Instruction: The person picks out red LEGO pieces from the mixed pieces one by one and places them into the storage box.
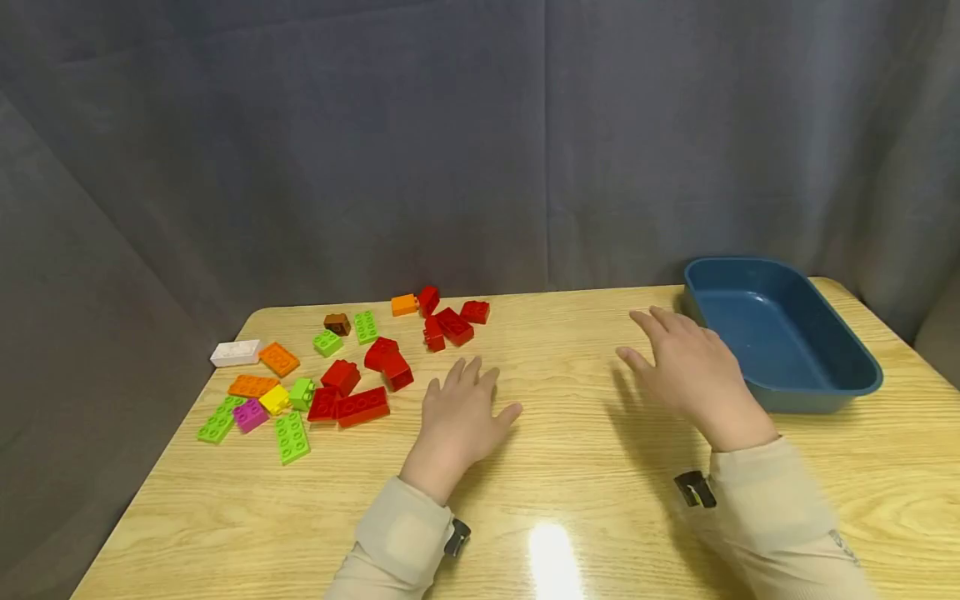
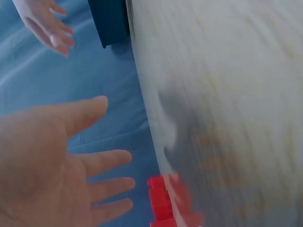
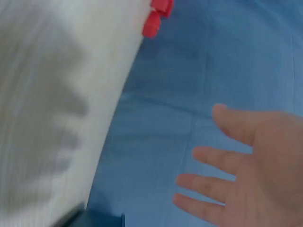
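Note:
Several toy bricks lie scattered on the left part of a wooden table point(image 1: 570, 467): red bricks point(image 1: 363, 406), green ones point(image 1: 292, 437), orange ones point(image 1: 279, 359), a white one point(image 1: 235, 352) and a magenta one point(image 1: 250, 414). My left hand point(image 1: 461, 412) hovers open, fingers spread, just right of the red bricks and holds nothing. My right hand point(image 1: 686, 367) is open too, fingers spread, above the table beside the blue tray point(image 1: 825, 392). In the left wrist view the left hand point(image 2: 61, 165) shows straight fingers near red bricks point(image 2: 163, 201). The right hand point(image 3: 246, 170) looks the same in the right wrist view.
The blue tray stands at the table's right rear with nothing inside. A grey curtain point(image 1: 450, 142) hangs behind the table. A glare spot point(image 1: 553, 558) shines near the front edge. Both wrist views are blurred.

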Tool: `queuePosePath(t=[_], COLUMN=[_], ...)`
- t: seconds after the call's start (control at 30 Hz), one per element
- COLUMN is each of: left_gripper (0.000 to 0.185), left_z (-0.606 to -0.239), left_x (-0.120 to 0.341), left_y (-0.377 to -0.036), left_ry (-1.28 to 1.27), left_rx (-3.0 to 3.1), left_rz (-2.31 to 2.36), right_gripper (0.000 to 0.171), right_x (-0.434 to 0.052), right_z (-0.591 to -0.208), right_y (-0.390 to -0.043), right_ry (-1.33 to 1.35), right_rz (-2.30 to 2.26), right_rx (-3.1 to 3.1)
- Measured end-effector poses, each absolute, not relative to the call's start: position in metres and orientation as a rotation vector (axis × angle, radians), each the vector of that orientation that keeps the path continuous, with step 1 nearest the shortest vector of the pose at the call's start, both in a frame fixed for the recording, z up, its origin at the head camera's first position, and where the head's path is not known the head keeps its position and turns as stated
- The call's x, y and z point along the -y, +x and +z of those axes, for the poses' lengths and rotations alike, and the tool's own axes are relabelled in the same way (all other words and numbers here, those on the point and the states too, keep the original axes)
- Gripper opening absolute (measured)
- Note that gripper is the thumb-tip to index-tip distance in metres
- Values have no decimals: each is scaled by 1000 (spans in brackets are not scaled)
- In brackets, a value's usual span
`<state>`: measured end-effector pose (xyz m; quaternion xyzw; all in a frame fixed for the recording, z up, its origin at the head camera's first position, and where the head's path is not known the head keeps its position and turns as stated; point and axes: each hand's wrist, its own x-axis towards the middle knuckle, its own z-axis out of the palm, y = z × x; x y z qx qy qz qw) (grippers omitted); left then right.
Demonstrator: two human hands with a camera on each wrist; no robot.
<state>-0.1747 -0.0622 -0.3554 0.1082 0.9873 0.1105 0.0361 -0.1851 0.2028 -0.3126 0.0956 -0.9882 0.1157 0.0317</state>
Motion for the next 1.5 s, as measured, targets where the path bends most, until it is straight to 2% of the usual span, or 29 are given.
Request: queuePosePath(t=[0.13, 0.47, 0.8, 1.1, 1.23, 1.37, 1.5], left_gripper=[62, 56, 52, 52, 52, 52, 52], left_z=[-354, -355, -356, -356, -356, -356, -356], left_x=[67, 70, 73, 73, 73, 72, 68], left_y=[-176, -183, -188, -192, -194, -195, -194], left_ry=[306, 291, 310, 325, 318, 316, 335], left_rx=[-3026, -3034, -3034, -3019, -3009, -3006, -2999], left_rz=[336, 352, 344, 311, 316, 330, 334], right_gripper=[63, 81, 84, 78, 80, 91, 85], right_x=[-222, -271, -309, -339, -373, -434, -453], right_z=[-307, -296, -298, -304, -333, -391, -410], right_y=[-189, -195, -196, -188, -202, -233, -236], right_ry=[221, -17, -179, -387, -522, -529, -538], right_rz=[399, 502, 555, 570, 611, 631, 691], right_rx=[3031, 3086, 3055, 2980, 2912, 2809, 2769])
